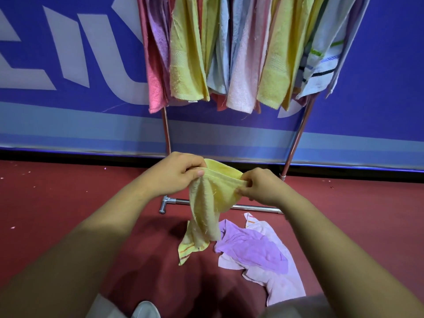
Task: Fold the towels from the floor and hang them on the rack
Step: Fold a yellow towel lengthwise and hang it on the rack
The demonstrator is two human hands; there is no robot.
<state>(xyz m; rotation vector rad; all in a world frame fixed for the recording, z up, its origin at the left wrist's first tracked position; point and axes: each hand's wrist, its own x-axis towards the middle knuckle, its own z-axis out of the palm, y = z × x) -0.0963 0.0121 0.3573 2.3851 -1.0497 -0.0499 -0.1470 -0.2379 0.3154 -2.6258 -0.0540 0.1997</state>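
A pale yellow towel (213,198) hangs between my hands above the red floor, its striped lower end trailing down to the carpet. My left hand (176,173) grips its upper left edge and my right hand (259,187) pinches the upper right edge, both at about the same height. A purple towel (252,249) lies crumpled on the floor below, on top of a pale pink towel (282,285). The metal rack (296,143) stands just beyond my hands, loaded with several hanging towels (188,65) in pink, yellow, blue and white.
A blue banner wall (68,88) runs behind the rack. The rack's foot bar (259,206) lies across the red carpet (57,198) just past my hands. A white shoe tip (146,311) shows at the bottom edge.
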